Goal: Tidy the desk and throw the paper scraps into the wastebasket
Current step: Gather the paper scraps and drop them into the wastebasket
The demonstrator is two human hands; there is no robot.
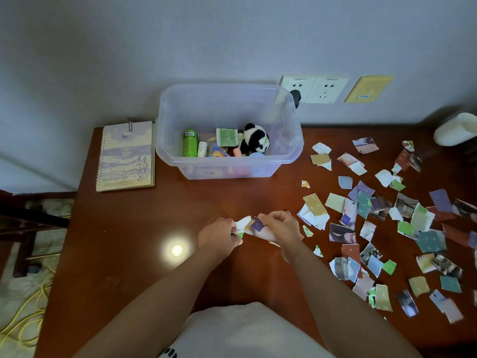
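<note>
Over the middle of the brown desk (134, 228), my left hand (219, 236) and my right hand (281, 228) meet around a small bundle of paper scraps (254, 226). Both hands have curled fingers that grip the bundle from either side. Several more torn, coloured scraps (387, 223) lie spread over the right half of the desk, some overlapping. No wastebasket shows clearly in view.
A clear plastic bin (289, 156) at the back of the desk holds a panda toy (255, 138), a green bottle (189, 143) and small items. A spiral notebook (126, 156) lies left of it. A white cylinder (456, 129) stands at the far right. Wall sockets (313, 89) sit behind.
</note>
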